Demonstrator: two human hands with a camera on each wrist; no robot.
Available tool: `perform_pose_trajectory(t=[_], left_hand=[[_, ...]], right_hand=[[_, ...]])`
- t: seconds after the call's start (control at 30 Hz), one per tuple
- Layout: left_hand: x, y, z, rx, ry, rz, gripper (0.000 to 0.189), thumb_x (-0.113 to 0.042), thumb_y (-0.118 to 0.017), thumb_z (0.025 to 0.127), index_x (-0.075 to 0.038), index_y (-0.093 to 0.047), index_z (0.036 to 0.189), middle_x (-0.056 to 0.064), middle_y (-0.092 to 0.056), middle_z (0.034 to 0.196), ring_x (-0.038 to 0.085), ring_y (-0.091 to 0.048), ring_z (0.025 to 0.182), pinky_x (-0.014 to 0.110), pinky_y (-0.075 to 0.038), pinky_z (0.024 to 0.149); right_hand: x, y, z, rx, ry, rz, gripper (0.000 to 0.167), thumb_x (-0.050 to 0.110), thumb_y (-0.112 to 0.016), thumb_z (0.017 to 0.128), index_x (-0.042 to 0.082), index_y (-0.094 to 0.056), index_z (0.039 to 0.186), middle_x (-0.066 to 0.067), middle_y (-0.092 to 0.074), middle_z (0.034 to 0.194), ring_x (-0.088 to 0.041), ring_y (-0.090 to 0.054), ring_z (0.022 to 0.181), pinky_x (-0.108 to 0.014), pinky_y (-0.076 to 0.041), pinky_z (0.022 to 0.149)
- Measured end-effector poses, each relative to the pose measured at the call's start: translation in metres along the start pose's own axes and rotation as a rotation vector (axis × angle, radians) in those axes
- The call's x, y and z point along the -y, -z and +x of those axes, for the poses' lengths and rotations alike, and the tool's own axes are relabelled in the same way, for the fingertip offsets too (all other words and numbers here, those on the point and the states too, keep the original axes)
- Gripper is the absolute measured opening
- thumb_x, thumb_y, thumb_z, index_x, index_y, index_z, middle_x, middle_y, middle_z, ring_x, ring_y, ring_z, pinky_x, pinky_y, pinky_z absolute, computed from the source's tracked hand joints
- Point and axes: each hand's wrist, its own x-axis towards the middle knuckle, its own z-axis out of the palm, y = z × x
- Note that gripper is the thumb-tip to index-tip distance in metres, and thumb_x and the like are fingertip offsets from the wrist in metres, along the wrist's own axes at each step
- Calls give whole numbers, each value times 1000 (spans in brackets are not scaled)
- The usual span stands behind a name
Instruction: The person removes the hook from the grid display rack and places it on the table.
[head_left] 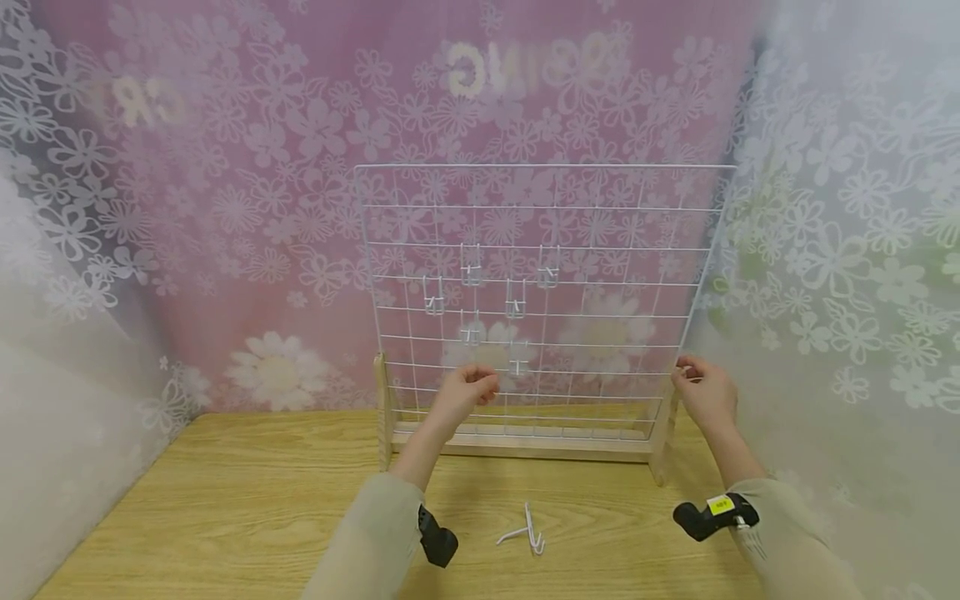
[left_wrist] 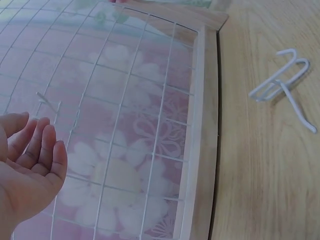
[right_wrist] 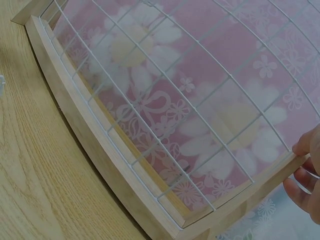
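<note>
A white wire grid panel (head_left: 607,315) stands upright in a wooden stand (head_left: 525,448), with several white hooks (head_left: 515,308) hung on its middle. In front of the lower grid is my left hand (head_left: 467,395), its fingers loosely bent and holding nothing. The left wrist view shows this hand (left_wrist: 35,165) close to a hook on the grid. My right hand (head_left: 707,392) grips the top of the stand's right upright, thumb on one side and fingers on the other in the right wrist view. One loose white hook (head_left: 528,532) lies on the table before the stand.
The wood-grain table (head_left: 225,500) carries the stand. Behind it hangs a pink flowered curtain (head_left: 285,208), and a pale flowered curtain (head_left: 847,292) is close on the right. Each forearm wears a black wrist camera (head_left: 437,537).
</note>
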Motion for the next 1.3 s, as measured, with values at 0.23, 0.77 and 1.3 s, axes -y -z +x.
perform_pose_trajectory(t=[0.23, 0.77, 1.3], left_hand=[[-12, -1, 10, -14, 34, 26, 30, -18, -59, 91, 4, -58, 111, 15, -64, 95, 27, -59, 88, 31, -50, 76], [-26, -21, 21, -40, 28, 93, 24, -14, -58, 92, 4, -62, 106, 13, -65, 86, 19, -61, 73, 31, -51, 71], [-24, -31, 23, -60, 31, 37, 19, -9, -59, 90, 8, -64, 98, 9, -64, 77, 30, -61, 77, 37, -51, 72]], right_hand=[[0, 0, 1, 20, -4, 12, 20, 8, -56, 88, -5, -62, 101, -22, -60, 88, -32, -57, 79, -28, -41, 59], [-5, 2, -2, 13, 34, -8, 20, 7, -55, 87, -6, -61, 100, -22, -60, 84, -37, -59, 78, -35, -41, 61], [-6, -2, -1, -1, 47, -8, 19, 6, -56, 87, -7, -62, 99, -23, -62, 85, -39, -60, 79, -35, -41, 63]])
